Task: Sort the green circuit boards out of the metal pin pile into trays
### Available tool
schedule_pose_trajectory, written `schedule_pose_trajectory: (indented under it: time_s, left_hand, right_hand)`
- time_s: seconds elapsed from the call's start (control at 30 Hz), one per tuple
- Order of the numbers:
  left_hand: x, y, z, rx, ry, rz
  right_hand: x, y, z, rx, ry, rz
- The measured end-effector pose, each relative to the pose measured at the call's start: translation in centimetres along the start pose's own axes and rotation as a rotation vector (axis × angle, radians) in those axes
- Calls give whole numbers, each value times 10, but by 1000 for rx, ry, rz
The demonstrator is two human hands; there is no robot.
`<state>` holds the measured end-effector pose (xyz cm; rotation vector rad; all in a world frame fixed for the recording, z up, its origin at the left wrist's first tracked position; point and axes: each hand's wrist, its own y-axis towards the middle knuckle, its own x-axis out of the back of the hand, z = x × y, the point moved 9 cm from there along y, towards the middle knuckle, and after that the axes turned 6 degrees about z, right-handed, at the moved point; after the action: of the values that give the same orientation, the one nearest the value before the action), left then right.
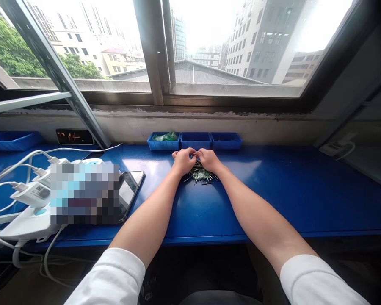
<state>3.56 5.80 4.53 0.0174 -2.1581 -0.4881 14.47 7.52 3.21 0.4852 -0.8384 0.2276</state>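
Observation:
My left hand (184, 161) and my right hand (208, 160) meet over the far middle of the blue table. The fingers of both are bent into a pinch, fingertips close together around something too small to make out. Right below them lies a loose pile of thin dark and metallic pin-like pieces (207, 183), with some green bits (202, 174) among them. My hands hide part of the pile. Behind them stand three joined blue bins; the left bin (163, 145) holds green plastic-looking material (165, 136).
Phones (131, 190) and a white power strip (28, 224) with plugs and cables lie at the left, partly blurred out. The middle bin (196, 146) and right bin (226, 145) stand against the window wall. A metal frame post (79, 101) rises at the left.

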Motion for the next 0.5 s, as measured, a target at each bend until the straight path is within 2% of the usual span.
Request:
schedule_pose_trajectory:
  time_s: [0.27,0.5]
  left_hand:
    - [3,0,-4,-22,-34,-7]
    - [1,3,1,-4,1,-11]
  right_hand:
    - [6,2,-9,-50,-74,-71]
    - [16,-3,-6,20,180,-170]
